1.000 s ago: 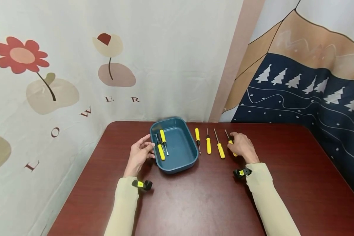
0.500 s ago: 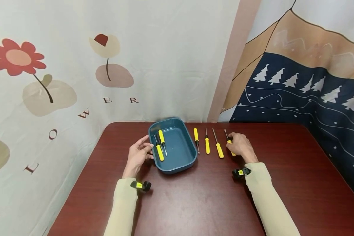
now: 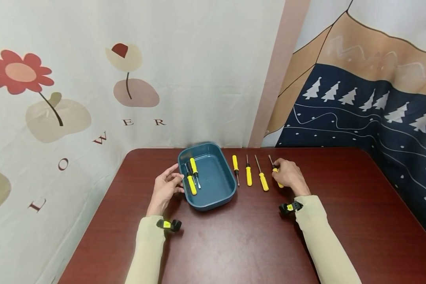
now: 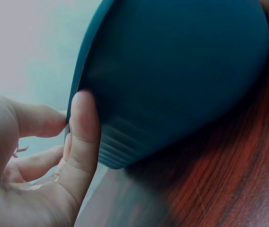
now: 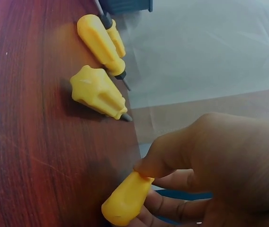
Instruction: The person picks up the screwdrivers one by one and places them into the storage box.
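Observation:
A blue rectangular tray point(image 3: 213, 203) stands at the back of the table, and my left hand point(image 3: 166, 187) holds its left rim. The left wrist view shows thumb and fingers on either side of the tray wall point(image 4: 172, 71). Inside the tray, along its left side, lie yellow-handled screwdrivers point(image 3: 191, 185), one pointing toward me and one away. At the right end of a row, my right hand point(image 3: 288, 173) pinches a screwdriver point(image 3: 281, 184) by its yellow handle point(image 5: 125, 201); the hand covers part of it. Its tip points toward the back.
Between tray and right hand, three more screwdrivers lie side by side: one with its handle away from me point(image 3: 235, 161), a black-collared one point(image 3: 249, 176) and an all-yellow-handled one point(image 3: 264, 182). A printed curtain point(image 3: 206, 79) hangs behind the brown table point(image 3: 234, 244).
The head view has shifted slightly. Both hands keep their places, the left at the tray rim and the right at the rightmost screwdriver.

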A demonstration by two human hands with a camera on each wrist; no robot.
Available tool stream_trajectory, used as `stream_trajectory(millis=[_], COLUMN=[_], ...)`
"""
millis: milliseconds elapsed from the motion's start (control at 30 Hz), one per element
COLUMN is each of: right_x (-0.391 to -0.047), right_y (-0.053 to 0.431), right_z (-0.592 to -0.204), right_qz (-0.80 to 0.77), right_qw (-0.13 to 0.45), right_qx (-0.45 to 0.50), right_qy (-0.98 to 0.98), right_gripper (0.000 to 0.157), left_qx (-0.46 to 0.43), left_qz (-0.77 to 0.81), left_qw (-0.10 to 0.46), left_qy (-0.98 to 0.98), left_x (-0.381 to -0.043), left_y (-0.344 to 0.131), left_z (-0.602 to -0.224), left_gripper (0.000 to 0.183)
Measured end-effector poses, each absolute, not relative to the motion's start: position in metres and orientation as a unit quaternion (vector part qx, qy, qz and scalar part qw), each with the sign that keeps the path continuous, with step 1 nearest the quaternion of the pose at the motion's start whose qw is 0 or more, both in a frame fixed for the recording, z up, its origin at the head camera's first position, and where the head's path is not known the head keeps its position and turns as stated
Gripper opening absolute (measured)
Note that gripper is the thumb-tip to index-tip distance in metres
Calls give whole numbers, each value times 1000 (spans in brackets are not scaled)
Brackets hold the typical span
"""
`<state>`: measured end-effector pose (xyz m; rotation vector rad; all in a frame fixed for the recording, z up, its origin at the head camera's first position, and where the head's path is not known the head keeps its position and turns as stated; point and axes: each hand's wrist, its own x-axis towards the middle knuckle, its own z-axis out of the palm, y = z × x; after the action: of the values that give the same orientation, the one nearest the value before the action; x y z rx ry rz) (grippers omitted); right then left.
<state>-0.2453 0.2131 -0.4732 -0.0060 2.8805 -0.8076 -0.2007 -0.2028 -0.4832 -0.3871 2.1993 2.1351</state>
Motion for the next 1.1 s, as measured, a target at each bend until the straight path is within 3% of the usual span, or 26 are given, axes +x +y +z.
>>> stream_trajectory(millis=[1100], right_x=[-244], right_y=[201], right_z=[-462], right_qz=[-362], right_qw=[11], right_qx=[-44], right_qy=[931], right_gripper=[39], left_qx=[-123], left_qz=[690], left_qw=[24], left_qy=[713], left_x=[-200], left_y=[-203], left_z=[-483], left_gripper=[57])
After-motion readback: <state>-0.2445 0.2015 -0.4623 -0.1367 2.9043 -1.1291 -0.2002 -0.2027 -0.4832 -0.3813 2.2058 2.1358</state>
